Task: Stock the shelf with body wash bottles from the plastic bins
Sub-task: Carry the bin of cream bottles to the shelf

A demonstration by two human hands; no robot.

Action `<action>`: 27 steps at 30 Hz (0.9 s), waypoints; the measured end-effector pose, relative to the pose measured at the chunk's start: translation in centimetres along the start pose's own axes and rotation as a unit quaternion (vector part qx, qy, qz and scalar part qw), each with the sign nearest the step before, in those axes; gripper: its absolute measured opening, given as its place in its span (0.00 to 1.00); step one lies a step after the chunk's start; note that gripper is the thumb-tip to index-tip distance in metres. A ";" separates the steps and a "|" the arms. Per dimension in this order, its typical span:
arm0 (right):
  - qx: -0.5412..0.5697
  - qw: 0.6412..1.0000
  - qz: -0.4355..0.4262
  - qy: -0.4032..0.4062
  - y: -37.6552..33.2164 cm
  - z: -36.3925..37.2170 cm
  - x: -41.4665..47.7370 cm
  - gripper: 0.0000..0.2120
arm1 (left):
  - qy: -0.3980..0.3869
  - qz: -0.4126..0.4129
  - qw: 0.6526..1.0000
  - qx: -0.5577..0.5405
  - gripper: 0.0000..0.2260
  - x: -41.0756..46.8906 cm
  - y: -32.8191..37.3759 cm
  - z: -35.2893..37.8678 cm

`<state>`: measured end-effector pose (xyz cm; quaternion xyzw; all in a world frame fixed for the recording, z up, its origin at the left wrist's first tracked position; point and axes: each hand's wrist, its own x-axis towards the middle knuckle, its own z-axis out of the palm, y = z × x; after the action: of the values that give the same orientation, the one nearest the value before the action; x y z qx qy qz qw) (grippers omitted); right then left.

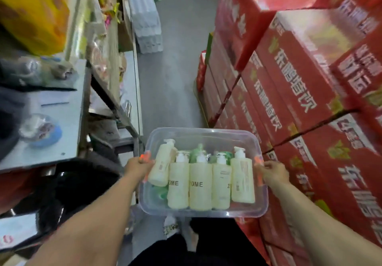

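Lower centre of the frame, there's the clear plastic bin, a rounded rectangular tub with glossy see-through walls, carried in the air over the grey floor. The left hand grips its left side, fingers curled round the rim right at an orange latch. The right hand does the same on the right side, fingers wrapped over the rim by the other orange clip. Inside, five cream bottles lie side by side, smooth matte plastic cylinders with white pump heads pointing toward the top of the frame. The leftmost one is tilted against its neighbour, and two in the middle show dark letters reading "OME". Green bottles peek out behind and under them. Filling the right of the frame, stacked red cartons with shiny printed faces and white lettering form a wall beside the bin. In the upper centre, a shrink-wrapped pack of clear containers stands on the floor. At left, a flat grey metal table carries a round blue-rimmed tub, with a crinkly yellow bag in the upper left.
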<state>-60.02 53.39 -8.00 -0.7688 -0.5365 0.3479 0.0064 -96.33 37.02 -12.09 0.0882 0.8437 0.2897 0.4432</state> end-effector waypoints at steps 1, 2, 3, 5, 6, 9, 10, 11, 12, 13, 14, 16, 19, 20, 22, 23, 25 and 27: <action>0.005 1.000 -0.001 -0.003 -1.9 0.0 1.6 0.17 | 0.004 -0.011 1.000 0.007 0.14 1.6 1.8 -0.1; 0.012 1.000 -0.002 -0.002 -3.6 0.1 3.5 0.17 | 0.007 -0.015 1.000 0.011 0.14 3.2 3.5 -0.1; 0.017 1.000 -0.004 -0.003 -5.1 0.3 5.3 0.18 | 0.010 -0.017 1.000 0.016 0.13 4.7 4.9 0.0; 0.022 0.999 -0.010 -0.025 -8.1 0.7 8.6 0.18 | 0.019 -0.015 1.000 0.016 0.12 7.0 7.6 0.2; 0.031 0.999 -0.010 -0.035 -9.8 0.8 10.1 0.17 | 0.026 -0.021 0.999 0.005 0.12 8.2 8.9 0.1; 0.029 0.998 -0.019 -0.048 -16.2 1.0 14.8 0.15 | 0.059 -0.024 0.998 -0.017 0.10 12.3 13.6 -0.8; 0.023 0.998 -0.024 -0.050 -18.6 0.9 16.1 0.15 | 0.063 -0.029 0.997 -0.024 0.10 13.6 15.2 -1.2; 0.021 0.998 -0.031 -0.050 -21.0 0.8 17.5 0.15 | 0.064 -0.030 0.997 -0.030 0.09 14.8 16.9 -1.7; 0.016 0.998 -0.038 -0.049 -23.3 0.8 19.0 0.16 | 0.067 -0.032 0.997 -0.027 0.09 16.2 18.6 -2.2; 0.007 0.998 -0.044 -0.050 -25.6 1.0 20.6 0.16 | 0.072 -0.036 0.996 -0.025 0.09 17.5 20.4 -2.8; -0.002 0.997 -0.047 -0.055 -28.0 1.2 22.0 0.17 | 0.076 -0.041 0.996 -0.029 0.10 19.1 22.0 -3.5; -0.004 0.997 -0.050 -0.061 -32.4 1.7 24.8 0.17 | 0.082 -0.043 0.995 -0.039 0.10 22.9 24.5 -4.6; 0.003 0.997 -0.054 -0.060 -38.7 3.2 28.3 0.18 | 0.080 -0.044 0.994 -0.060 0.13 29.3 28.3 -6.4; 0.007 0.997 -0.049 -0.053 -41.2 3.8 29.8 0.18 | 0.076 -0.045 0.994 -0.060 0.13 32.0 29.7 -7.2; 0.000 0.998 -0.038 -0.047 -45.7 4.7 32.3 0.19 | 0.061 -0.048 0.995 -0.056 0.14 36.8 32.4 -8.5; -0.002 0.998 -0.037 -0.047 -47.9 5.1 33.5 0.19 | 0.059 -0.053 0.995 -0.057 0.14 39.2 33.8 -9.3; -0.013 0.998 -0.043 -0.045 -52.6 5.8 35.8 0.20 | 0.062 -0.057 0.994 -0.063 0.16 42.6 37.4 -11.0; -0.016 0.998 -0.054 -0.039 -57.2 6.3 38.1 0.22 | 0.073 -0.054 0.995 -0.046 0.15 43.5 42.8 -12.5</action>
<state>-103.47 106.92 -10.98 -0.7242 -0.5829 0.3682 -0.0080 -136.65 84.46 -12.60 0.0012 0.8629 0.3098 0.3993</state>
